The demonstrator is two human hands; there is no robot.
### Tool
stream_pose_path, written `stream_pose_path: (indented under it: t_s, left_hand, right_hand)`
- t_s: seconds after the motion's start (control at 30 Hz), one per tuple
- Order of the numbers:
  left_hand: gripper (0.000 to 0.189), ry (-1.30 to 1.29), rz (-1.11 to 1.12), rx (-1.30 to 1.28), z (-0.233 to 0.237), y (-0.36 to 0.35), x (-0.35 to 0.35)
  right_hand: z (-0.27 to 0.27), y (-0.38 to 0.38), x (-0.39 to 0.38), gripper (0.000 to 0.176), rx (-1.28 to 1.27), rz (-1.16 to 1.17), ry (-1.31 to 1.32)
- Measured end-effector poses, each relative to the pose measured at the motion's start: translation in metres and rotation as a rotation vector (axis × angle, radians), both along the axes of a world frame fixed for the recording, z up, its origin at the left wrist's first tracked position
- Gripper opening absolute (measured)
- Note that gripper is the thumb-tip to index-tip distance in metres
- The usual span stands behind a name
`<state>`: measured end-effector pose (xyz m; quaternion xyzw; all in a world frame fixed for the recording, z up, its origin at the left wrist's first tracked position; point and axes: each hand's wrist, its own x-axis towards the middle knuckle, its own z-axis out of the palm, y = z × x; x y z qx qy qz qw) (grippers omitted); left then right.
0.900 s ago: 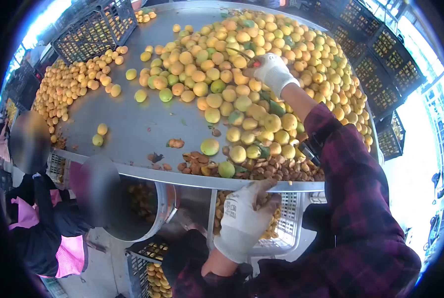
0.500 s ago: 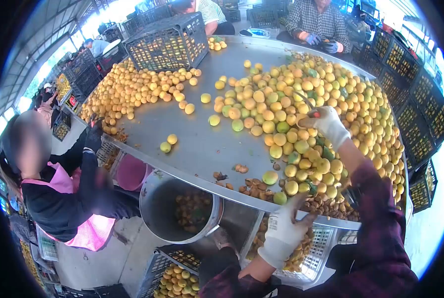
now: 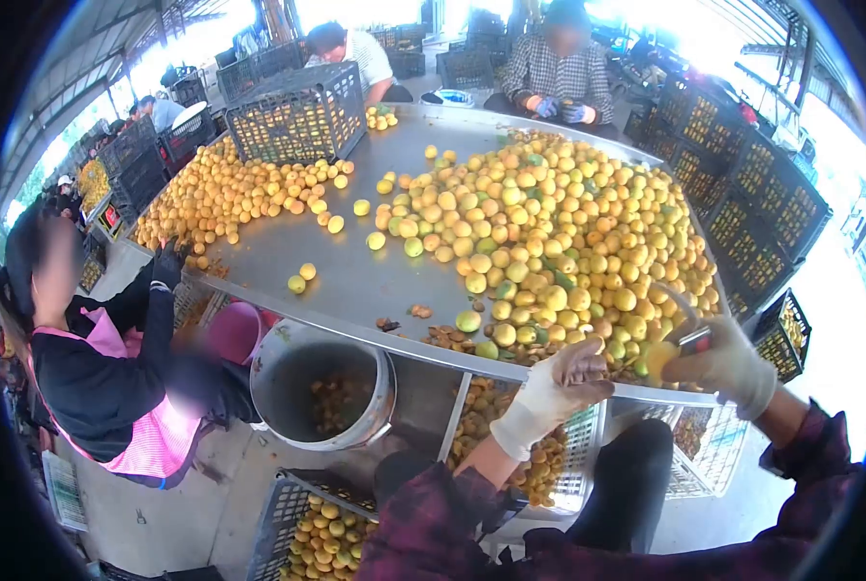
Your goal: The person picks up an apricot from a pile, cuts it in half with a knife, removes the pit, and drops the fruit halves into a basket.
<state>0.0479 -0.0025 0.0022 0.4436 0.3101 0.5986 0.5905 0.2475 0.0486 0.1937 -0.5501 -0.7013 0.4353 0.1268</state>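
Note:
My right hand (image 3: 728, 366), in a white glove, is closed around a curved knife (image 3: 686, 312) with a red part at the handle. A yellow apricot (image 3: 659, 359) sits against its fingertips, at the near edge of the fruit heap. My left hand (image 3: 557, 395), gloved in white too, hovers just off the table's near edge. Its fingers are bent and apart, with nothing visible in them. Beyond both hands a big heap of apricots (image 3: 549, 228) covers the right side of the metal table (image 3: 346, 271). Split brown-orange pieces (image 3: 449, 338) lie along the near edge.
Below the edge stand a white bucket (image 3: 288, 412), a crate of halved fruit (image 3: 481, 412) and a black crate (image 3: 268, 528) of apricots. A person in a pink apron (image 3: 142, 426) sits at left. Stacked black crates (image 3: 743, 184) line the right.
My view has shifted. My right hand has come from over the heap to the near right edge, now with an apricot at the knife. My left hand has stayed near the edge.

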Motion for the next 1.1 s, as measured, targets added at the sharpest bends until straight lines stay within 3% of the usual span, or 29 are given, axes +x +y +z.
stream_pose_path:
  t_s: [0.07,0.13,0.23,0.27,0.3,0.43,0.53,0.57,0.6,0.7,0.77,0.9,1.0,1.1]
  left_hand:
    - [0.066,-0.337,-0.27,-0.049,0.002,-0.005,0.003]
    - [0.061,-0.34,-0.275,0.006,0.016,-0.014,0.003]
    - [0.055,-0.29,-0.079,-0.022,0.031,-0.02,-0.009]
    - [0.054,-0.283,0.036,-0.011,0.032,-0.017,-0.015]
    - [0.052,-0.331,0.088,-0.035,0.033,-0.013,-0.026]
    - [0.047,-0.392,0.377,-0.085,0.013,0.008,-0.065]
    - [0.048,-0.313,0.524,-0.083,0.012,0.007,-0.077]
    - [0.048,-0.321,0.525,-0.124,0.01,0.005,-0.078]
    - [0.05,-0.232,0.551,-0.132,0.01,0.006,-0.081]
    - [0.051,-0.055,0.579,-0.154,0.009,0.011,-0.084]
    - [0.054,0.018,0.593,-0.175,0.008,0.013,-0.082]
    - [0.054,0.116,0.576,-0.179,0.006,0.01,-0.081]
    - [0.054,0.081,0.483,-0.287,0.014,0.007,-0.078]
    - [0.052,0.216,0.412,-0.282,0.019,0.001,-0.077]
  right_hand:
    - [-0.015,-0.019,-0.003,0.039,-0.001,-0.097,0.114]
    - [-0.058,-0.016,-0.003,0.04,0.071,-0.05,0.253]
    - [-0.082,-0.017,-0.042,0.046,0.198,0.045,0.426]
    - [-0.101,-0.002,-0.055,0.048,0.405,0.108,0.304]
    - [-0.093,0.0,-0.072,0.051,0.452,0.135,0.222]
    - [-0.12,0.032,-0.113,0.042,0.394,0.219,0.33]
    - [-0.138,0.035,-0.112,0.029,0.151,0.127,0.566]
    - [-0.143,0.036,-0.107,0.027,0.144,0.116,0.55]
    - [-0.155,0.045,-0.104,0.029,0.313,0.172,0.554]
    - [-0.162,0.056,-0.088,0.034,0.055,0.126,0.438]
    - [-0.16,0.06,-0.079,0.039,0.111,0.365,0.367]
    - [-0.168,0.057,-0.072,0.039,0.292,0.443,0.293]
    - [-0.17,0.059,-0.069,0.038,0.327,0.498,0.323]
    - [-0.166,0.061,-0.062,0.037,0.315,0.54,0.251]
